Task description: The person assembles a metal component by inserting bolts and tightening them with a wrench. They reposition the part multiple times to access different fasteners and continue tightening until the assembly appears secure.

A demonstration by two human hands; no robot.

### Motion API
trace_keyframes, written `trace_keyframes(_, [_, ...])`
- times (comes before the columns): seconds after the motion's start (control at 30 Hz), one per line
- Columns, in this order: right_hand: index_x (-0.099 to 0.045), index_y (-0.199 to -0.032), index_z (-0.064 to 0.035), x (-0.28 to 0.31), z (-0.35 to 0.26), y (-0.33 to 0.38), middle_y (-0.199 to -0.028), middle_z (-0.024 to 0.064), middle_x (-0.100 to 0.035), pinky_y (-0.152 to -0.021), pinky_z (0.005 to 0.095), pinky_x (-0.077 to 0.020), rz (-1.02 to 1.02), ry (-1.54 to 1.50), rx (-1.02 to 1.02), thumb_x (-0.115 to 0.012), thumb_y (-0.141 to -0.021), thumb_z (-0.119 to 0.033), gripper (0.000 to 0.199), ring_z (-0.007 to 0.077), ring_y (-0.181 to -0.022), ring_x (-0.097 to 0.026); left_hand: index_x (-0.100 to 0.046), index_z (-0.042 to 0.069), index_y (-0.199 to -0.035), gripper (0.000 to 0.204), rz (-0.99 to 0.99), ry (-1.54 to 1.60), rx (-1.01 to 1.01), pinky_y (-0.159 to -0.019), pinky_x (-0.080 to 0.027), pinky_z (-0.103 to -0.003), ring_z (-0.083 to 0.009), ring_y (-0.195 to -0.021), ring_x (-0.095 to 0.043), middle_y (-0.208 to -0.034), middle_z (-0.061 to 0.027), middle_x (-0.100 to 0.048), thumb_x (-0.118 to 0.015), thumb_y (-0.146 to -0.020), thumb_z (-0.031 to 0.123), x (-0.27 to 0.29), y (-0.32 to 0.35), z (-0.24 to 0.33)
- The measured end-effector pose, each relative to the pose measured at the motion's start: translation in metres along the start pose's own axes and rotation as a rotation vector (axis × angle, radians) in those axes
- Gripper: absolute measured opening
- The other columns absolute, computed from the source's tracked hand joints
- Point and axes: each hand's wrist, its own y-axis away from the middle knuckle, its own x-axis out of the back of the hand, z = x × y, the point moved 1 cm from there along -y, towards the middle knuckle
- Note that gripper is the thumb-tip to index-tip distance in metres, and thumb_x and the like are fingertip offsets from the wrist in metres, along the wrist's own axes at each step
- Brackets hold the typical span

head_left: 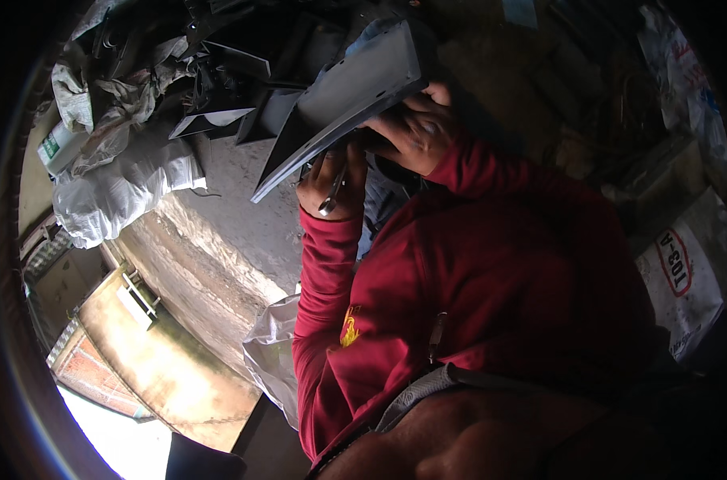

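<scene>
A grey metal panel with a raised, folded edge stands tilted in front of me, with small holes near its right end. My left hand is closed below the panel's near edge around a shiny wrench, whose ring end sticks out toward my wrist. The wrench's other end is hidden by my fingers and the panel. My right hand is closed at the panel's near edge, farther right, its fingers curled. Its fingertips are partly hidden in shadow.
More dark angled metal pieces lie at the far left. White plastic sacks are heaped on the left, and another bag lies beside my left arm. A printed white sack stands at the right. Concrete floor shows between.
</scene>
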Motion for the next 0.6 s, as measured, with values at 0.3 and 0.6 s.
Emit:
trace_keyframes(0.3, [-0.062,-0.096,-0.0261,0.008,-0.004,-0.005,-0.094,-0.0094,-0.066,-0.093,0.0417,-0.03,-0.009,0.01,-0.045,-0.081,-0.068,-0.036,0.036,0.0131,-0.096,-0.059,-0.065,-0.005,-0.11,0.04,-0.014,0.746,0.444,-0.053,-0.051,-0.025,-0.0158,-0.055,-0.065,-0.07,-0.0105,-0.069,-0.048,-0.102,0.03,-0.009,0.03,-0.007])
trace_keyframes(0.6, [-0.062,-0.094,-0.0253,0.006,-0.007,-0.005,-0.091,-0.0135,-0.065,-0.09,0.0392,-0.03,0.022,0.008,-0.008,-0.084,-0.064,-0.034,0.038,0.0103,-0.091,-0.059,-0.062,-0.008,-0.113,0.048,-0.023,0.967,0.514,-0.054,-0.053,-0.027,-0.0181,-0.058,-0.066,-0.072,-0.0122,-0.068,-0.043,-0.103,0.036,-0.012,0.04,-0.015])
